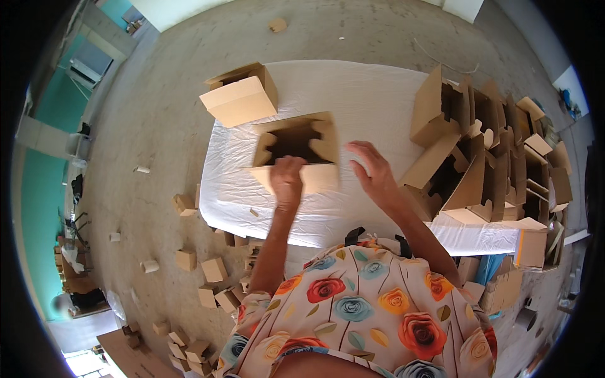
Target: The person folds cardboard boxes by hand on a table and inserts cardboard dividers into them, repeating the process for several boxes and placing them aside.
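Note:
An open cardboard box [324, 178] stands in front of me on a table covered in white cloth [372, 82]. My left hand [288, 179] is closed over the box's near edge, fingers curled toward the inside. To the right of the box, my right hand [373, 169] hovers with its fingers apart and nothing in it. The box and hands are slightly blurred. Behind it to the left is a second open cardboard box [242, 101], its front flap tilted toward me.
Several open cardboard boxes [428, 113] crowd the table's right side, leaning against each other. Small cardboard boxes [214, 269] lie scattered on the concrete floor [157, 107] at the lower left. More cardboard [502, 292] sits beneath the table's right end.

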Tool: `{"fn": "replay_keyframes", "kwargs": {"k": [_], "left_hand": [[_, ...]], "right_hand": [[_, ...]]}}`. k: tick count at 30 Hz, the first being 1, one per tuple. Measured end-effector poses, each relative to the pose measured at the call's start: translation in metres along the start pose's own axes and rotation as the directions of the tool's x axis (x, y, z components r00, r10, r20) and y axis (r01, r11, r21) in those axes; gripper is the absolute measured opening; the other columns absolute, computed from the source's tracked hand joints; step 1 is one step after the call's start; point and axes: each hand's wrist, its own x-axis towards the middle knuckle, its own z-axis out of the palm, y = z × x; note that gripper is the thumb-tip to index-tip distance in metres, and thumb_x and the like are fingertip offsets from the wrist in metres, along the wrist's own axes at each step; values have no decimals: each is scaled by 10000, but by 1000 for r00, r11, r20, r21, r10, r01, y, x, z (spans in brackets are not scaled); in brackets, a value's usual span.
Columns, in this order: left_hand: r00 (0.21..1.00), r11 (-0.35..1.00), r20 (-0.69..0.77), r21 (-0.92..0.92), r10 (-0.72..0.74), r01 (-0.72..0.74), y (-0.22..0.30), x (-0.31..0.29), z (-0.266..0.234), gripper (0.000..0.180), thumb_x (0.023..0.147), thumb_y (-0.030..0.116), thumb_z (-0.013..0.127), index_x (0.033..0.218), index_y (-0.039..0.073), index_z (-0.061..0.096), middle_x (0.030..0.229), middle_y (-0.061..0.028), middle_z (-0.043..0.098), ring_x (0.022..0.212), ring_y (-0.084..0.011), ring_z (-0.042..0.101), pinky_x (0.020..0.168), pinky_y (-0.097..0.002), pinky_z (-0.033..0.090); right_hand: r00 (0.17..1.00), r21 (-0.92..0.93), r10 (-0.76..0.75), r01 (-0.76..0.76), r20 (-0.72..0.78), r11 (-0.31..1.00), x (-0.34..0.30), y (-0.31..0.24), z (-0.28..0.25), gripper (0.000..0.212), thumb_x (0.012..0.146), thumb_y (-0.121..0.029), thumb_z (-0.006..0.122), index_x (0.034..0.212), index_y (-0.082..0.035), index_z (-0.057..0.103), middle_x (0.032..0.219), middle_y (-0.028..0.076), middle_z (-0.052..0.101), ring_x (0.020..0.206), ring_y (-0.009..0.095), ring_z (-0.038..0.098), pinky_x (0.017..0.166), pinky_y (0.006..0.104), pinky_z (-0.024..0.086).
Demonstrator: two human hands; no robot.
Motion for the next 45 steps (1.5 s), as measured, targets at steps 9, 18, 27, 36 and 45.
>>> {"fn": "replay_keyframes", "kwargs": {"k": [9,18,27,36,45], "left_hand": [[935,996,354,89,-35,3,87,-23,24,23,700,99,552,691,90,571,667,-46,543,659,-217,554,541,-356,389],[806,970,540,158,-241,185,36,14,-6,194,784,256,549,704,83,588,689,-100,595,657,-291,591,547,-388,461],[597,948,798,121,84,-296,-30,6,27,238,711,308,596,789,90,648,858,-126,607,822,-291,575,664,-395,458],[841,976,496,73,-215,206,-40,5,-15,169,677,61,636,826,37,560,938,-131,481,841,-308,529,689,-395,447],[529,338,590,-410,-610,847,-127,-67,3,295,756,41,554,1046,79,517,989,-84,544,878,-222,503,716,-278,439]], "right_hand": [[846,-181,389,-346,364,921,-3,39,25,313,835,-238,502,1028,7,537,960,168,571,864,313,545,763,336,433],[869,-448,229,-9,440,894,-27,52,36,305,732,-214,613,988,-52,574,906,123,599,857,285,562,734,359,456],[703,-488,102,376,704,788,-3,80,50,267,710,-248,621,868,-35,594,915,113,567,830,286,572,700,370,461],[894,-435,286,-117,345,893,-2,99,-8,293,700,-139,658,949,-50,533,947,124,519,895,304,527,735,374,461],[526,179,771,-850,361,496,-24,120,0,218,763,-121,544,941,3,560,768,70,581,704,136,533,637,282,426]]}}
